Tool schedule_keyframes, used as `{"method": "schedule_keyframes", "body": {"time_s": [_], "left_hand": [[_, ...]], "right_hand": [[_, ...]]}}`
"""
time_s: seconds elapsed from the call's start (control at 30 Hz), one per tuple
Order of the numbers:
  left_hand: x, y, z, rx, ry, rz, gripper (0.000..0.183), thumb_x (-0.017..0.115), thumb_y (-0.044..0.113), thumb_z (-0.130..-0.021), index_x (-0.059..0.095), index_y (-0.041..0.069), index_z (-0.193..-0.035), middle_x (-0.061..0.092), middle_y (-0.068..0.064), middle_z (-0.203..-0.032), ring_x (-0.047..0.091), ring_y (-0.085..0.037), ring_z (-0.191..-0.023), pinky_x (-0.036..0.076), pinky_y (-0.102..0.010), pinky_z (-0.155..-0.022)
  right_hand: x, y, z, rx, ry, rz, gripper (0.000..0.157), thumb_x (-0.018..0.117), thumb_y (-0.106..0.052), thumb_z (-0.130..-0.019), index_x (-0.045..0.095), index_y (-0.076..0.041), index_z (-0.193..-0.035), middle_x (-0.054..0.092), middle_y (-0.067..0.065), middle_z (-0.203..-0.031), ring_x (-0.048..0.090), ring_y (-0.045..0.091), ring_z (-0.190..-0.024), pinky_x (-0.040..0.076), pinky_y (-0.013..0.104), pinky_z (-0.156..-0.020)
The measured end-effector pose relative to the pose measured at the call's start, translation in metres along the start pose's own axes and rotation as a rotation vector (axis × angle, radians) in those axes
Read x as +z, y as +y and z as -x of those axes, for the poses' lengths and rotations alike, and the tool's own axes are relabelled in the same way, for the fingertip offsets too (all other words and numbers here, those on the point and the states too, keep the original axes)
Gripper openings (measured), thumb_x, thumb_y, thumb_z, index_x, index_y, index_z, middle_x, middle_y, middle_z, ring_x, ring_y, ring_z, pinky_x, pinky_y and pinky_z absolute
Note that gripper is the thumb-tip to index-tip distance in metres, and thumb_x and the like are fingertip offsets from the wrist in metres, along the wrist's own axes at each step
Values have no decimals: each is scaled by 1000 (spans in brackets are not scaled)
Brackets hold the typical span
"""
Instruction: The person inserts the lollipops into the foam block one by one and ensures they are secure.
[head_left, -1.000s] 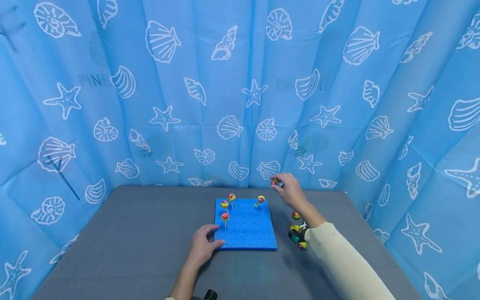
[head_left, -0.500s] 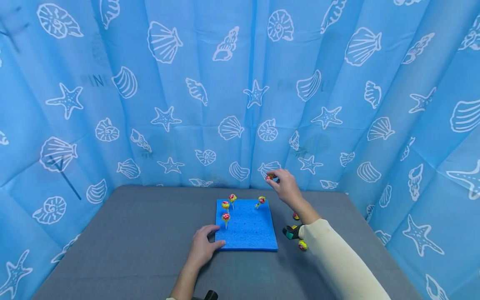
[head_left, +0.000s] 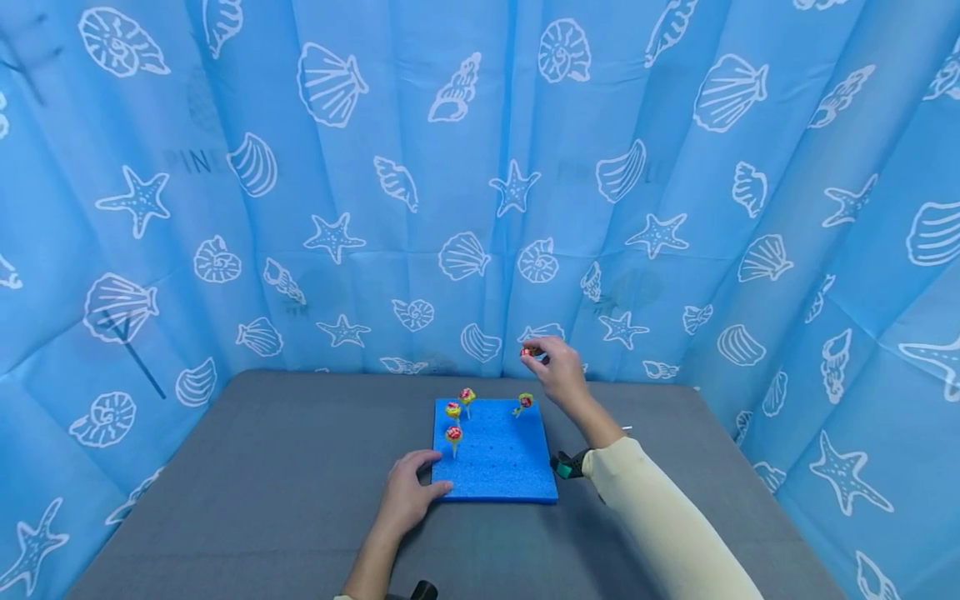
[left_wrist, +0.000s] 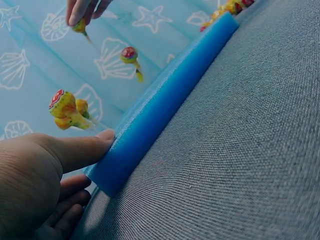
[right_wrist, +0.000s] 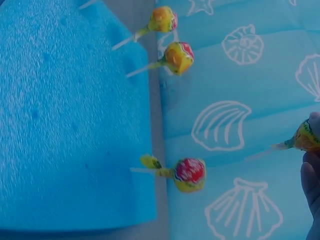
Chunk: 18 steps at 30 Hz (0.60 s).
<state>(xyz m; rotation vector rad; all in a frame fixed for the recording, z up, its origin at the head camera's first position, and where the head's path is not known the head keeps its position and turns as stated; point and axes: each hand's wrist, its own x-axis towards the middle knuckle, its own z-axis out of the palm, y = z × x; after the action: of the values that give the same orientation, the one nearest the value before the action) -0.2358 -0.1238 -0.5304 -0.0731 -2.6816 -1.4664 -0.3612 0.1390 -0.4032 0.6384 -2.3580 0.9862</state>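
A blue foam board [head_left: 495,462] with small holes lies on the grey table. Several wrapped lollipops stand in it: one is the nearest lollipop [head_left: 453,435] of the left-hand row, another a lone, leaning lollipop [head_left: 526,402] at the back right. My right hand [head_left: 557,367] pinches a lollipop [right_wrist: 306,137] by its wrapped head above the board's back right, its white stick pointing away from the fingers. At the board's front left corner, my left hand [head_left: 408,492] rests with the thumb [left_wrist: 102,142] on the edge and the other fingers along the side.
Loose lollipops [left_wrist: 230,7] lie beyond the board's far side in the left wrist view; in the head view my right forearm mostly hides them, with a white stick [head_left: 627,427] poking out. A blue shell-print curtain [head_left: 405,167] hangs behind the table [head_left: 300,467].
My right hand has moved left with the lollipop, toward the back of the board. Its forearm now covers the loose lollipops that showed earlier. My left hand stays in place.
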Motion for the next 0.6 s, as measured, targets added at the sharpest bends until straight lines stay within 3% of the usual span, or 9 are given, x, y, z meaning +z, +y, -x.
{"method": "schedule_keyframes", "body": {"time_s": [0.27, 0.6], "left_hand": [[0, -1, 2, 35, 26, 4, 45, 78, 27, -84, 65, 12, -124, 55, -15, -133, 46, -39, -126, 37, -59, -101], [1, 0, 1, 9, 22, 6, 45, 78, 28, -84, 65, 14, -124, 54, -15, -135, 45, -38, -127, 37, -59, -101]], "right_hand": [[16, -1, 3, 78, -39, 6, 19, 70, -15, -92, 70, -5, -108, 67, 8, -97, 62, 21, -86, 53, 37, -72], [37, -2, 10, 142, -87, 23, 20, 69, -18, -92, 72, -6, -108, 67, 6, -95, 61, 20, -84, 52, 38, -70]]}}
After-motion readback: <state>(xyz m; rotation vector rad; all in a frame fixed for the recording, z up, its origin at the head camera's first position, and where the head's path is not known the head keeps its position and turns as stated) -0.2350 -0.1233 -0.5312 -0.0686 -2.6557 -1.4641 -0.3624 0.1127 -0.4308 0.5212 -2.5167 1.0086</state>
